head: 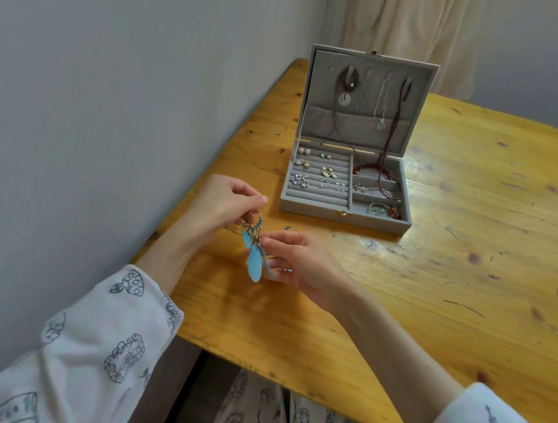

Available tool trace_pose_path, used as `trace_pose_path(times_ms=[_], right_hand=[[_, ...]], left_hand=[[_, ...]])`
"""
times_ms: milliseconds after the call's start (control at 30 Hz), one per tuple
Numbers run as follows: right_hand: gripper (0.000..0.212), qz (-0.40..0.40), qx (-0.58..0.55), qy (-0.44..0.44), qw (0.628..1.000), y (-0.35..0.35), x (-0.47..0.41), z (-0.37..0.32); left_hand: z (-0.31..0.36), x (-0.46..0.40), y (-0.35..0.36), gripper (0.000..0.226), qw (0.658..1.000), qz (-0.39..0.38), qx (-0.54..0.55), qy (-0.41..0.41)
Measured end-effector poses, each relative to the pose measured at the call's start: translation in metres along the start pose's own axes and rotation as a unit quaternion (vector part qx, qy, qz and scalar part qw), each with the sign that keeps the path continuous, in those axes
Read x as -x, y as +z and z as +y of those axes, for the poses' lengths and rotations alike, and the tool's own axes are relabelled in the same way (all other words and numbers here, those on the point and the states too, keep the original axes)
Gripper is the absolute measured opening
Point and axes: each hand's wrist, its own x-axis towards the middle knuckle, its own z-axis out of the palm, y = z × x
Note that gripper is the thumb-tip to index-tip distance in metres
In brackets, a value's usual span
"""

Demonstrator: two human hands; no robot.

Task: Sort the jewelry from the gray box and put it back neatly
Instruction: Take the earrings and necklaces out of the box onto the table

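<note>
1. The left hand (227, 202) pinches the metal ring at the top of a blue feather earring (253, 248), holding it up above the table; the right hand (294, 264) pinches the dangling feathers lower down, fingers curled round them.
2. The earring is judged very light, with a stiff ring and soft, limp feathers on fine bead strands that could tangle or bend. The ring or its hook is the safest place to hold; the feathers want only a gentle touch.
3. A small blue piece (288, 228), perhaps the matching earring, lies on the wooden table (434, 296) just past the right hand, at about one o'clock from it.
4. The gray box (344, 214) stands open at one o'clock from the hands, near but apart. Its left side holds ring rolls with small earrings, its right side compartments with bracelets, and necklaces hang inside the lid (368, 100).
5. The table's left edge runs close under the left hand, beside the wall (111, 90), so room is tight at nine o'clock; open tabletop lies toward three o'clock.
</note>
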Motion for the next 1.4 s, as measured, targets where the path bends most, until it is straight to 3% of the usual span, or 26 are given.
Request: trace_pose_path(times_ms=[167,433,733,900,1000,1133,1400], right_hand=[[0.012,0.004,0.011,0.079,0.997,-0.008,0.005,0.003],[0.022,0.010,0.038,0.103,0.994,-0.037,0.022,-0.008],[0.021,0.086,0.100,0.031,0.991,-0.061,0.028,-0.024],[0.018,0.133,0.178,-0.050,0.974,-0.078,0.013,-0.052],[0.017,0.177,0.264,-0.110,0.942,-0.091,-0.013,-0.078],[0.023,0.244,0.439,-0.172,0.847,-0.112,-0.054,-0.092],[0.026,0.213,0.587,-0.222,0.748,-0.118,-0.120,-0.087]], left_hand=[[-0.009,-0.011,0.011,0.007,0.995,-0.050,-0.069,-0.052],[-0.019,-0.021,0.027,0.007,0.984,-0.025,-0.177,-0.019],[-0.021,-0.026,0.028,0.022,0.982,-0.012,-0.187,0.005],[-0.003,-0.033,0.023,0.021,0.974,0.021,-0.206,0.089],[0.017,-0.047,0.026,0.023,0.963,0.018,-0.231,0.141],[0.036,-0.077,0.040,0.025,0.939,0.016,-0.289,0.183],[0.039,-0.123,0.061,0.027,0.890,0.091,-0.411,0.176]])
